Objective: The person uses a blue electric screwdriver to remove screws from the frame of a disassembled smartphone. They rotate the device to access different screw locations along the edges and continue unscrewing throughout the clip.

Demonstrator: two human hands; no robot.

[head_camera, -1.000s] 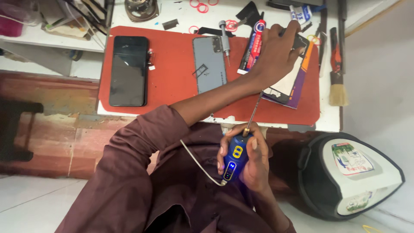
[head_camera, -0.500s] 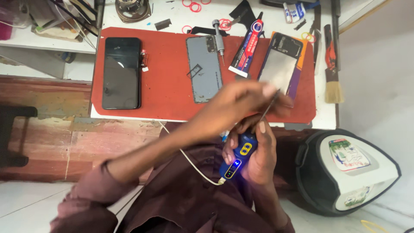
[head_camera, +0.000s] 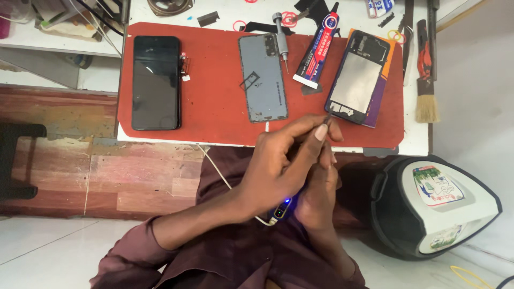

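Left hand [head_camera: 286, 160]: back from the frame [head_camera: 358, 80], now pinching the tool tip [head_camera: 327, 119] just below it | right hand [head_camera: 316, 195]: closed round the tool [head_camera: 281, 210] | bit-fitting under way

You worked on a red mat [head_camera: 214, 112] that looked soft, matt and rubbery. The black phone [head_camera: 155, 83] on the left of the frame had a shiny glass face. The grey back cover [head_camera: 262, 77] in the middle looked like smooth, dull plastic. The phone frame [head_camera: 357, 80] at the upper right had a flat silver metal plate. The brush [head_camera: 426, 101] had pale, rough bristles. Your sleeve [head_camera: 160, 251] was soft purple cloth.
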